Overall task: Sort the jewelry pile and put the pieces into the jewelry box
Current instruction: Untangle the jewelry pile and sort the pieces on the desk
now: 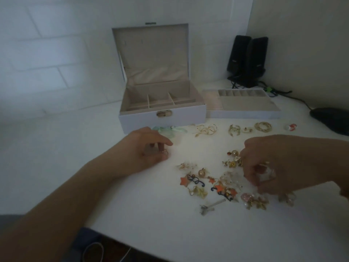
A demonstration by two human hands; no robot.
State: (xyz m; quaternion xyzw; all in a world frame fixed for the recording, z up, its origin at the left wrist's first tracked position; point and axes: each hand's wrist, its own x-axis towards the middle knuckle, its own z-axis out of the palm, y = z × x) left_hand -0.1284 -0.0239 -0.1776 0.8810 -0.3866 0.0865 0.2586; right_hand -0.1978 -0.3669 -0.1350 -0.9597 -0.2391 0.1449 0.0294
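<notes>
A white jewelry box (162,118) stands open at the back of the white table, its lid up and its beige compartments bare. Its removable tray (243,105) lies to the right of it. A loose jewelry pile (213,182) of gold, pearl and orange star pieces is spread in front. My left hand (149,150) rests on the table left of the pile, fingertips pinched on a small gold ring (164,152). My right hand (279,165) hovers over the pile's right side, fingers curled around a small clear and gold piece.
A row of sorted pieces lies before the box: a mint green ribbon piece (166,130), gold hoops (204,130), a gold bangle (262,127), a red-and-white piece (291,127). Black speakers (247,61) with cables stand at the back right. A dark object (332,118) sits at the right edge.
</notes>
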